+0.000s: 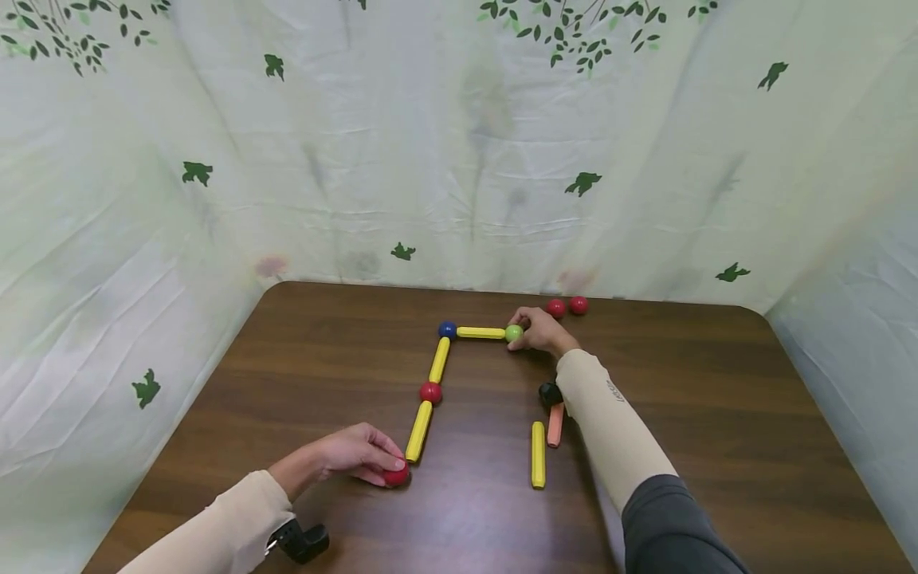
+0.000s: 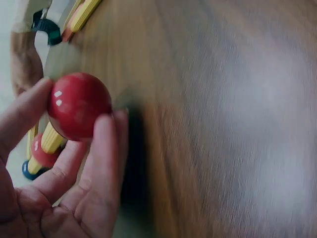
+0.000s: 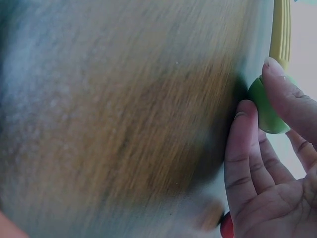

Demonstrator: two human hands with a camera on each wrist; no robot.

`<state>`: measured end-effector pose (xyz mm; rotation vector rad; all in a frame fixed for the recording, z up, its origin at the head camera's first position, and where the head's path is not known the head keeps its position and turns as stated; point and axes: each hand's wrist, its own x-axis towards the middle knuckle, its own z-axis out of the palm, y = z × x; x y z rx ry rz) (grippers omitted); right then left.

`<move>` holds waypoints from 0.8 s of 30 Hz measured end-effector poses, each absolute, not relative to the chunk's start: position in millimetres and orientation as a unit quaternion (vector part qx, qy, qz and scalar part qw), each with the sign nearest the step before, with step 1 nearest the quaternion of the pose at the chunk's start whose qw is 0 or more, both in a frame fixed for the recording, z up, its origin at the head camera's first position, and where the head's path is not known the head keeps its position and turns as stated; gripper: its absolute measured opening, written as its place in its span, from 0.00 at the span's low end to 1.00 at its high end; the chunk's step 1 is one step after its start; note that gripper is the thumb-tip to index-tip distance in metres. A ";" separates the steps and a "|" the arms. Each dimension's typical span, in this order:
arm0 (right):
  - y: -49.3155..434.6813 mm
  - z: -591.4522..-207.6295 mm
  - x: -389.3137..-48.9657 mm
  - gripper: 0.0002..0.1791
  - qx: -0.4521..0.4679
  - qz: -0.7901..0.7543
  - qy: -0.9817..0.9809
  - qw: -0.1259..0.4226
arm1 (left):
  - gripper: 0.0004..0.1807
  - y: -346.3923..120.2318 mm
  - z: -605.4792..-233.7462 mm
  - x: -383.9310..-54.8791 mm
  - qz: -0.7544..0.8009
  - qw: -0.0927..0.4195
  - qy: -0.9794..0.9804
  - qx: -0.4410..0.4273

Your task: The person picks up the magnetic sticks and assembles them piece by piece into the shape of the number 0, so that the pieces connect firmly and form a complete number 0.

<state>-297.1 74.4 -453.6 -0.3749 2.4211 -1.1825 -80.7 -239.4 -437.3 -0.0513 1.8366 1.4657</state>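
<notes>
My left hand (image 1: 356, 454) pinches a red ball (image 2: 80, 106) between thumb and fingers, at the near end of a yellow rod (image 1: 419, 432). That rod runs up to another red ball (image 1: 431, 392), from which a second yellow rod (image 1: 440, 360) reaches a blue ball (image 1: 448, 330). A third yellow rod (image 1: 481, 332) leads right from the blue ball to a green ball (image 3: 269, 106). Around the green ball, my right hand (image 1: 539, 332) holds on with thumb and fingertips. Whether the held red ball touches its rod cannot be made out.
Two loose red balls (image 1: 578, 305) lie at the table's back edge, beyond my right hand. Beside my right forearm are a black ball (image 1: 550, 394) with a salmon-pink rod (image 1: 555, 425) and a separate yellow rod (image 1: 538, 454). A printed cloth (image 1: 430, 159) hangs behind the wooden table (image 1: 308, 359).
</notes>
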 end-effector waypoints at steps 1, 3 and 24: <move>74.3 -453.2 -296.9 0.19 -0.135 -0.425 0.870 0.208 | 0.16 -237.5 -438.4 -79.7 0.576 0.384 0.721 -0.022; 74.1 -452.5 -296.6 0.19 -0.137 -0.426 0.870 0.208 | 0.15 -234.6 -440.4 -78.5 0.579 0.379 0.722 -0.023; 75.5 -454.5 -296.1 0.19 -0.127 -0.424 0.872 0.208 | 0.11 -214.7 -435.4 -75.8 0.522 0.305 0.796 -0.022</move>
